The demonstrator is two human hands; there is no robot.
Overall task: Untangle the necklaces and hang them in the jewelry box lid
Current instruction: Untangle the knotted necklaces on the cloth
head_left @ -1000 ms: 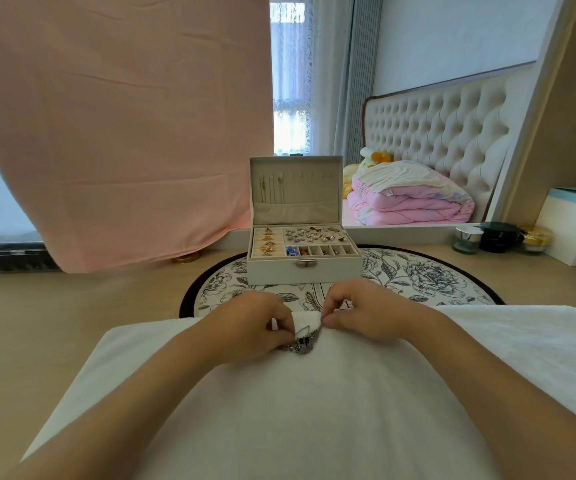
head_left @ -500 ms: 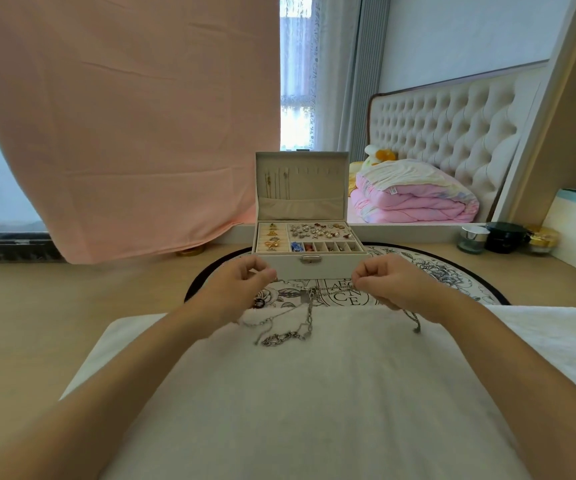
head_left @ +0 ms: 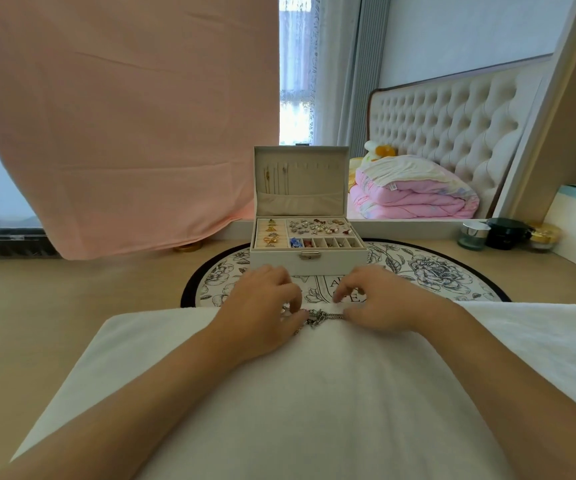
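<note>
Because fine chains snag and scatter on bare wood, a white towel covers the near desk as a soft working surface, overlapping a round floral mat. On that mat stands the jewelry box, its lid upright so the hooks face the person. The left hand and right hand curl their fingers closely, pinching the necklaces, a knotted clump at the towel's far edge between them.
</note>
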